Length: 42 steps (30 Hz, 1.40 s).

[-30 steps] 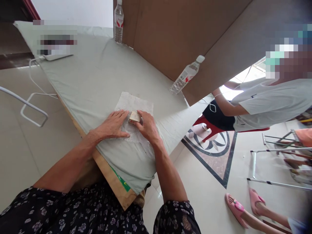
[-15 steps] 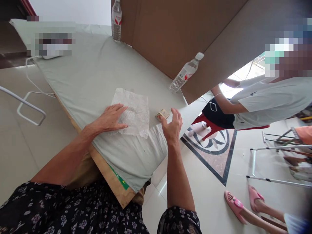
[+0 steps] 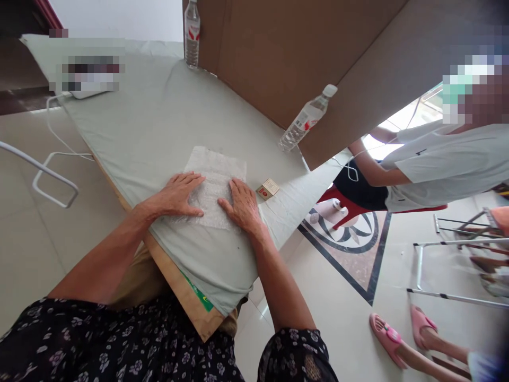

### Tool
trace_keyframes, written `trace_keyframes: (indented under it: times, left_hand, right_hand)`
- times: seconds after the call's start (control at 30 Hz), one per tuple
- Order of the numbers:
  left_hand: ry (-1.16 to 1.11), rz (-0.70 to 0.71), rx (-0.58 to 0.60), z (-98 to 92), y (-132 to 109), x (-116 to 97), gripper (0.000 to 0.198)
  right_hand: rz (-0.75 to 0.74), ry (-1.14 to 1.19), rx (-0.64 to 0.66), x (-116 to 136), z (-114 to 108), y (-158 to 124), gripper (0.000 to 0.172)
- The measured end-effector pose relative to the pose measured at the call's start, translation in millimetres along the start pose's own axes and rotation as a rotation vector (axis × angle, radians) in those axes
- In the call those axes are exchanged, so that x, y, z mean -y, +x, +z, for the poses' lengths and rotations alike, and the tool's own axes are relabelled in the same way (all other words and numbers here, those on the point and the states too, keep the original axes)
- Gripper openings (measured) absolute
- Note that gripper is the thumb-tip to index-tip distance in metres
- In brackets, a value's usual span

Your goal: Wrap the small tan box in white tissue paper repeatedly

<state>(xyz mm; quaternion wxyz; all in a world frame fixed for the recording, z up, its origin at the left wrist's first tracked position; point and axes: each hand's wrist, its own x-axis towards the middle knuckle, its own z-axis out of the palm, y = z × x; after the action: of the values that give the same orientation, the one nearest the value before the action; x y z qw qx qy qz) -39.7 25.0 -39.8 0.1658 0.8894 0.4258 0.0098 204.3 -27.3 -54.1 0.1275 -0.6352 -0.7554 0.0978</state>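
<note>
A sheet of bubble wrap point(image 3: 214, 170) lies flat on the cloth-covered table point(image 3: 139, 122), near its front corner. My left hand point(image 3: 181, 195) rests on the sheet's left side, fingers stretched out and thumb apart. On the right side of the sheet lies my right hand point(image 3: 242, 206), also spread flat, with its thumb toward the middle. Neither hand grips anything. Just beyond my right hand sits a small cardboard box point(image 3: 268, 189) with red and dark print, apart from the fingers.
Two clear water bottles, one upright point(image 3: 192, 37) and one nearer point(image 3: 308, 118), stand by a large brown cardboard panel point(image 3: 278, 58). A person in a white shirt point(image 3: 449, 159) sits at the right. Another person's pink slippers point(image 3: 387, 339) show at lower right.
My right hand has moved left from beside the small box onto the bubble wrap and lies flat there. The box now stands clear of it. My left hand stays on the sheet.
</note>
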Motion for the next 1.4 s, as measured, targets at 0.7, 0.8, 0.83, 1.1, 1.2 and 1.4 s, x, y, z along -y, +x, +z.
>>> trace_keyframes:
  times: [0.7, 0.8, 0.83, 1.1, 1.2, 1.4]
  left_hand:
    - [-0.044, 0.002, -0.215, -8.6, 23, -5, 0.063]
    - [-0.011, -0.091, -0.134, -12.3, 37, -1, 0.067]
    - [-0.006, -0.123, -0.117, -12.4, 38, 0, 0.069]
    - [-0.021, -0.064, -0.237, 5.7, 6, -18, 0.064]
    - [-0.058, -0.032, -0.218, 17.9, -5, -23, 0.066]
    - [-0.133, -0.037, -0.241, 25.5, -5, -18, 0.079]
  right_hand:
    - [0.008, 0.053, -0.057, -8, 8, -5, 0.066]
    - [0.015, 0.055, -0.058, -6, 7, -5, 0.065]
    - [0.02, 0.052, -0.054, -6, 6, -5, 0.065]
    - [0.003, 0.071, -0.08, -3, 8, -5, 0.063]
    - [-0.013, 0.086, -0.209, -4, 3, -8, 0.048]
    - [0.328, 0.118, -0.72, -47, -16, -15, 0.057]
